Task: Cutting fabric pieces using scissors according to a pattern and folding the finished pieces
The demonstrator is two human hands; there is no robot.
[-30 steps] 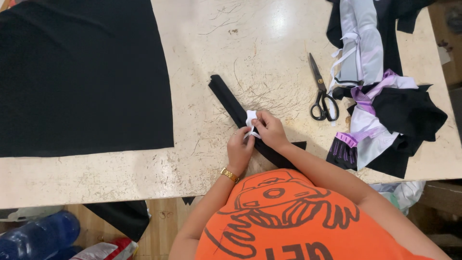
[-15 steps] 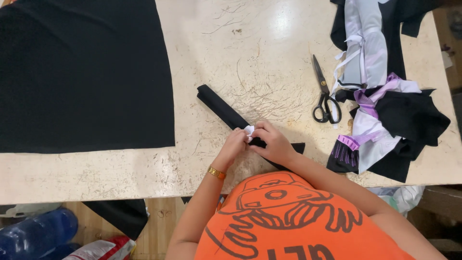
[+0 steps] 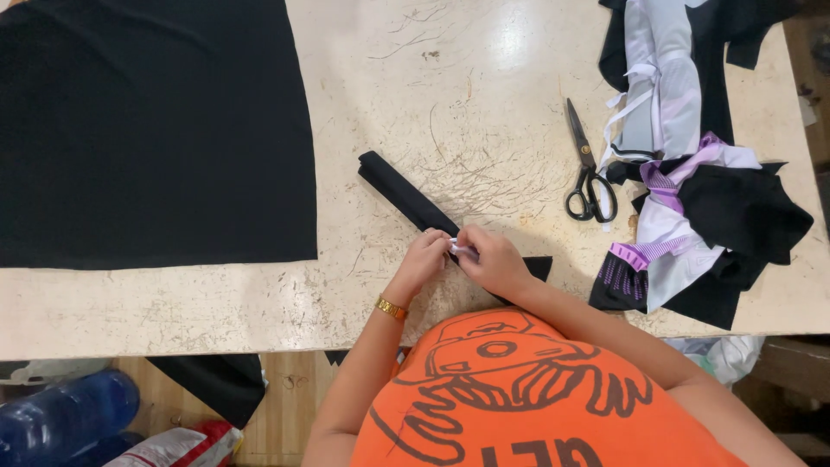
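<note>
A narrow folded strip of black fabric point(image 3: 402, 188) lies slanted on the worn pale table point(image 3: 484, 104), running from mid-table down under my hands. My left hand point(image 3: 425, 259), with a gold bracelet on the wrist, and my right hand point(image 3: 493, 259) meet over the strip's near part. Both pinch a small white piece point(image 3: 462, 250) between their fingertips, pressed against the strip. The strip's near end point(image 3: 538, 266) pokes out to the right of my right hand.
A large black cloth point(image 3: 147, 130) covers the table's left half. Black-handled scissors point(image 3: 586, 173) lie to the right of the strip. A heap of black, white and purple fabric scraps point(image 3: 692, 173) fills the right side. Blue plastic point(image 3: 60, 415) and bags sit on the floor.
My hands have slid along the strip toward its near end and closed together over the small white piece. The view has shifted slightly.
</note>
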